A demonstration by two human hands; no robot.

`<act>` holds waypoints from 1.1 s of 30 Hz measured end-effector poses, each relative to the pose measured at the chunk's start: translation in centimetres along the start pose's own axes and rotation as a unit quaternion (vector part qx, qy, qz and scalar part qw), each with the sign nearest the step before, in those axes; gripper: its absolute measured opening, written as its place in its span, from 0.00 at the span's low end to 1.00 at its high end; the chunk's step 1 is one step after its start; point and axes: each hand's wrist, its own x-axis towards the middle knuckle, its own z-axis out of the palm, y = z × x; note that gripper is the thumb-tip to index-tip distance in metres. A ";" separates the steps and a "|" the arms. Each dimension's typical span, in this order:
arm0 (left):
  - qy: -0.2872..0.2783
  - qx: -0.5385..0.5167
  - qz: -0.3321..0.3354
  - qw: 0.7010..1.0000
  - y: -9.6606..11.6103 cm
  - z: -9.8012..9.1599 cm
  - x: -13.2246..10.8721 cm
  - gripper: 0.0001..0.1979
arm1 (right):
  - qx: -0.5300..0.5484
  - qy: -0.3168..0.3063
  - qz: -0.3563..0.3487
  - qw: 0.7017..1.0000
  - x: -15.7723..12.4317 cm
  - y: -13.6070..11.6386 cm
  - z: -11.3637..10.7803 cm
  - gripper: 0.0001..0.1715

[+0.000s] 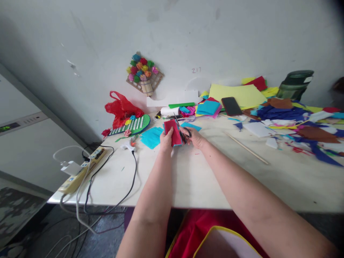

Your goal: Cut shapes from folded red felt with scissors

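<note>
Left hand (166, 139) pinches a red paper piece (171, 129) between thumb and fingers, and the right hand (195, 138) is closed around the handles of dark scissors (185, 136), above a white table (199, 179). Blue sheets (152, 138) crowd close beside the left hand, and another blue piece (194, 126) lies just behind the right. Farther left are a white glue gun (129, 146) with a black cord, a green board (145, 123), a red plastic bag (119, 109) and, at the table's edge, a power strip (77, 177). To the right, a thin wooden stick (245, 147) lies beyond the right forearm; behind it are a dark phone (231, 106), a yellow sheet (236, 94), heaped colored scraps (282, 114) and a green bottle (294, 86). Within the grip, the red paper stands tilted, blue showing at its edges, the left thumb across its face and the scissors along its right side, blades pointing away from the person.
</note>
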 end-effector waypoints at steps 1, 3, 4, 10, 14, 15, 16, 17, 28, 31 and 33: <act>0.000 -0.002 -0.001 1.000 0.0 0.0 0.0 0.20 | -0.005 -0.001 -0.002 1.000 0.0 0.0 0.0 0.18; -0.001 -0.006 -0.003 1.000 0.0 0.0 0.0 0.20 | -0.014 -0.001 -0.002 1.000 -0.1 -0.1 0.1 0.18; -0.001 -0.007 -0.004 1.000 0.0 0.0 0.0 0.20 | -0.018 0.001 -0.001 1.000 -0.2 -0.2 0.1 0.18; -0.003 -0.011 -0.006 1.000 0.1 0.1 -0.1 0.20 | -0.030 0.022 -0.006 0.999 -0.3 -0.6 0.5 0.19; -0.009 -0.007 -0.003 1.000 0.0 0.1 -0.1 0.20 | -0.025 0.027 0.000 0.999 -0.2 -0.5 0.5 0.20; -0.009 -0.007 -0.002 1.000 0.0 0.1 0.0 0.21 | -0.024 0.029 0.000 0.999 -0.2 -0.4 0.5 0.20; -0.008 -0.006 -0.002 1.000 0.0 0.0 0.0 0.21 | -0.023 0.031 0.000 0.999 -0.2 -0.4 0.5 0.20; -0.007 -0.006 -0.001 1.000 0.0 0.0 0.0 0.21 | -0.022 0.034 0.001 0.999 -0.2 -0.4 0.5 0.20; -0.010 -0.016 0.003 1.000 0.0 0.2 -0.1 0.21 | -0.014 0.045 0.008 0.999 0.0 -0.4 0.5 0.21; -0.014 -0.017 0.003 1.000 0.1 0.2 -0.1 0.21 | -0.013 0.041 0.008 0.999 -0.1 -0.5 0.5 0.22; -0.014 -0.018 0.002 1.000 0.1 0.2 -0.1 0.21 | -0.012 0.041 0.009 0.999 -0.2 -0.6 0.6 0.22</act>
